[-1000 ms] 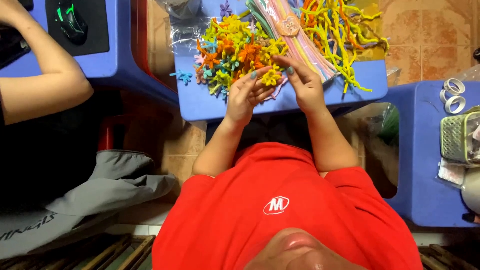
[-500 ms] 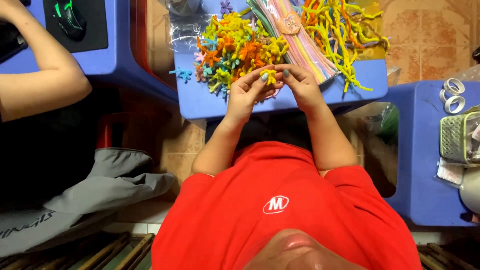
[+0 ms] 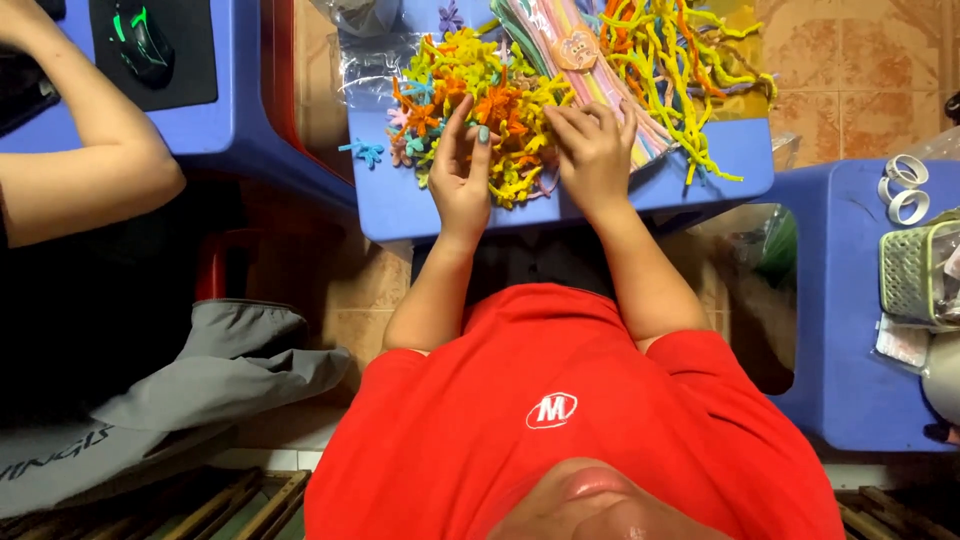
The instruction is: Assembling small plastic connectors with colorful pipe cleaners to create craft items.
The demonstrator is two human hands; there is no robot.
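Around you: a neighbour's desk, a side stool of supplies, and clothing on the floor.

To one side, another person's forearm (image 3: pixel 95 170) is resting along a blue table (image 3: pixel 235 110), where a black computer mouse (image 3: pixel 140 40) with green lights is sitting on a dark mouse pad (image 3: pixel 195 50). A grey garment (image 3: pixel 200 375) is lying crumpled on the tiled floor (image 3: pixel 860 90) below that table. On the other side, a second blue table (image 3: pixel 850 300) is carrying two white tape rolls (image 3: pixel 905 190) and a pale green mesh basket (image 3: pixel 915 270) just beside them. You are wearing a red shirt (image 3: pixel 560 430).
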